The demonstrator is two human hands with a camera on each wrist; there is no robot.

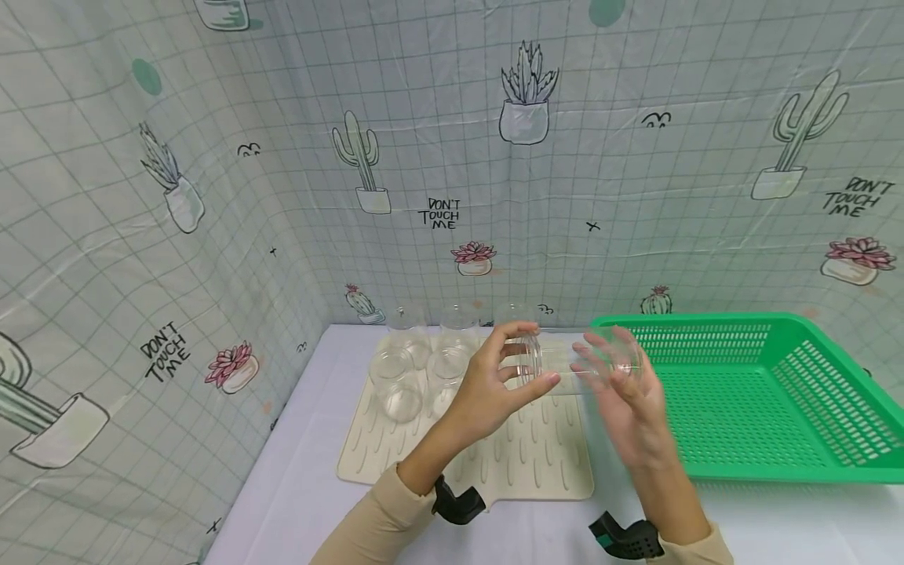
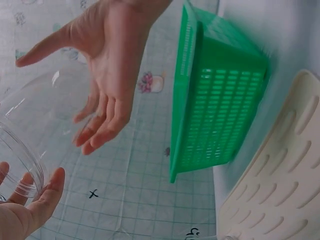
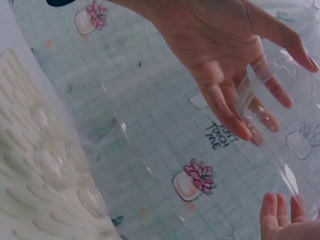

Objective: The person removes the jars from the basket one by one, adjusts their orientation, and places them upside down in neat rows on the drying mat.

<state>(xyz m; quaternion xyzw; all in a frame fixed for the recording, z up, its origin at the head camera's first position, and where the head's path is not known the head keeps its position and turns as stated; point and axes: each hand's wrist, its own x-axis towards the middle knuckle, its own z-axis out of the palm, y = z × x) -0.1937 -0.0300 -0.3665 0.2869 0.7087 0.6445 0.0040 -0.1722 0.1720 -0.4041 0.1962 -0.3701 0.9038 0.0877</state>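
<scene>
My left hand [image 1: 487,384] grips a clear jar [image 1: 531,357] by its ringed rim, thumb below and fingers above. The jar lies sideways in the air over a cream drying mat [image 1: 537,463], its other end toward my right hand [image 1: 639,408]. In the left wrist view the right hand [image 2: 112,70] has its fingers and thumb spread, palm beside the jar's far end. The right wrist view has the left hand [image 3: 210,60] around the rim, with the right fingertips [image 3: 282,210] low at the jar's other end.
Several clear jars [image 1: 402,400] stand in rows at the mat's back left. A green perforated basket [image 1: 749,475] sits on the white table [image 1: 304,447] to the right, close beside the right hand. A patterned cloth [image 1: 438,141] hangs behind and at the left.
</scene>
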